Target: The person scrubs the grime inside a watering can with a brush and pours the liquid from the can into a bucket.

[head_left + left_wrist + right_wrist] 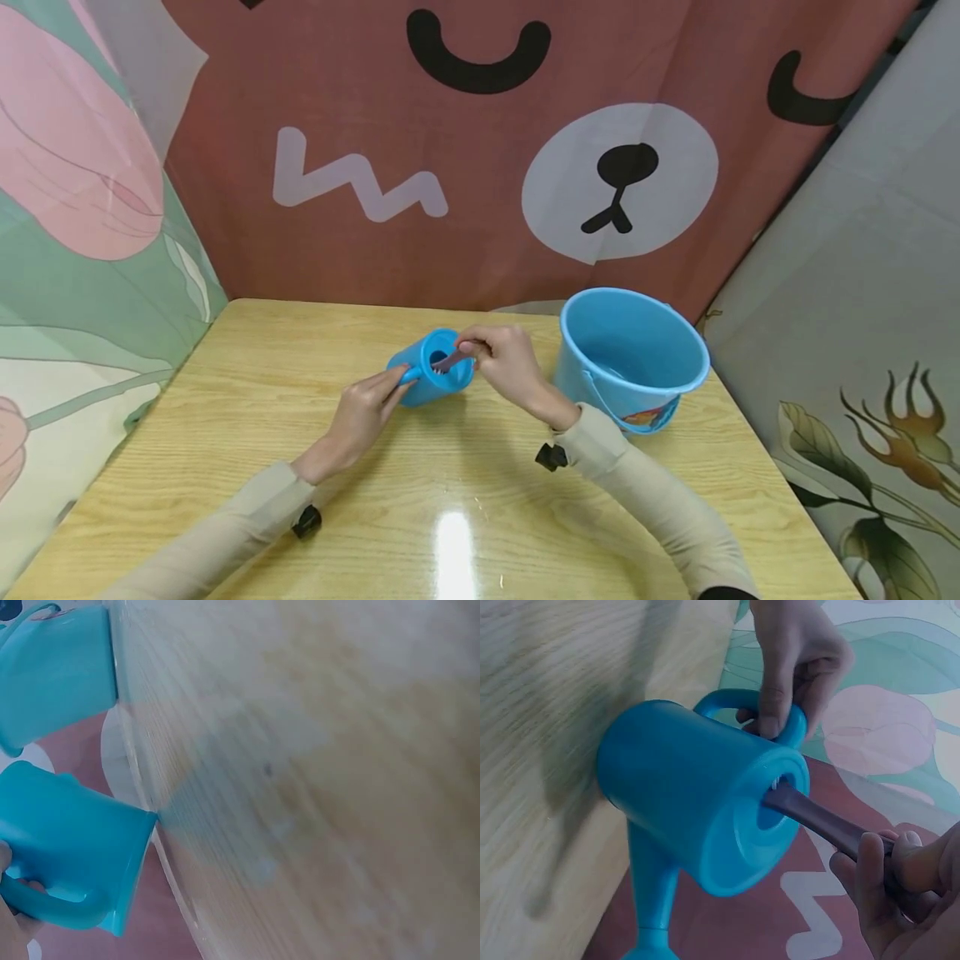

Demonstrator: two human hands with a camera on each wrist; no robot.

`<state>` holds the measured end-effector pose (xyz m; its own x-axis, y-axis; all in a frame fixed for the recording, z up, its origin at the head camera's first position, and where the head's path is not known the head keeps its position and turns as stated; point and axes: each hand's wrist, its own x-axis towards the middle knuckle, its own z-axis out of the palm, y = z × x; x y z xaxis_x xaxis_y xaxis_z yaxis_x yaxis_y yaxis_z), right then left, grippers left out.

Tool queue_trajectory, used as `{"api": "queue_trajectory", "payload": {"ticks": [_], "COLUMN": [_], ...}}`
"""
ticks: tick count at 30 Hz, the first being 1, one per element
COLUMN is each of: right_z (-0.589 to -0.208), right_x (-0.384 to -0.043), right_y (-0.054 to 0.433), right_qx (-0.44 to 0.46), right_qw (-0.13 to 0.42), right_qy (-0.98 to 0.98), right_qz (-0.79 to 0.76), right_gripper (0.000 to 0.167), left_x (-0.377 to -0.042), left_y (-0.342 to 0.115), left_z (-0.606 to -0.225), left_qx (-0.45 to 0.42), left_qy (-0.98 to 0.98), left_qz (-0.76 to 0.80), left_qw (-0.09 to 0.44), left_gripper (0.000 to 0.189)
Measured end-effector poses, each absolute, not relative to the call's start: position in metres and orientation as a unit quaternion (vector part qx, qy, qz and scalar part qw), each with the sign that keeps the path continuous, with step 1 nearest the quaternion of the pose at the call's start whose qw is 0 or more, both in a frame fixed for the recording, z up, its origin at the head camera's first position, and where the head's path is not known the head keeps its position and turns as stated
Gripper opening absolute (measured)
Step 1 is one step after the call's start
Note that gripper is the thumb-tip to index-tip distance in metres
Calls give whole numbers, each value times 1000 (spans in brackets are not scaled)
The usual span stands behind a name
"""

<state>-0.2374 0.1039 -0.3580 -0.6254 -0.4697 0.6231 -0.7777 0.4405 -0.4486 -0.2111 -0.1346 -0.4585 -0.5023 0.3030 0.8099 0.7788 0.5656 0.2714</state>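
Note:
A blue watering can (675, 780) is tilted over the table, its round top opening turned toward the person. The left hand (360, 412) grips the can's loop handle (727, 697) with curled fingers. In the right wrist view the can's spout (652, 877) points away from that handle. The right hand (513, 367) holds a brush (825, 817) by its dark mauve handle. White bristles show just at the opening's rim; the rest of the brush head is hidden inside the can. Only part of the can and a few left fingertips appear in the left wrist view.
A light blue bucket (577, 367) with a handle and a coloured sticker stands to the right, close beside the right forearm. Printed cloths (337, 258) hang behind and at both sides of the wood-grain table (300, 375).

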Motion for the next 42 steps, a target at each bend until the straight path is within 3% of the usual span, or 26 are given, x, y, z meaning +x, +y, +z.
{"api": "queue_trajectory", "payload": {"ticks": [12, 33, 42], "right_z": [-375, -350, -361], "right_x": [-239, -239, -239], "right_y": [95, 105, 98], "right_qx": [381, 387, 398], "right_qw": [187, 173, 167], "right_qy": [-832, -835, -842], "right_qz": [358, 352, 323], "right_gripper": [10, 15, 22], "left_x": [-212, -213, -212], "left_y": [-134, -134, -133], "left_z": [-457, -454, -455], "left_qx": [-342, -335, -340], "left_qy": [-804, -807, -810], "left_qz": [-320, -321, -311], "left_qw": [366, 366, 362], "left_gripper": [36, 34, 34]}}
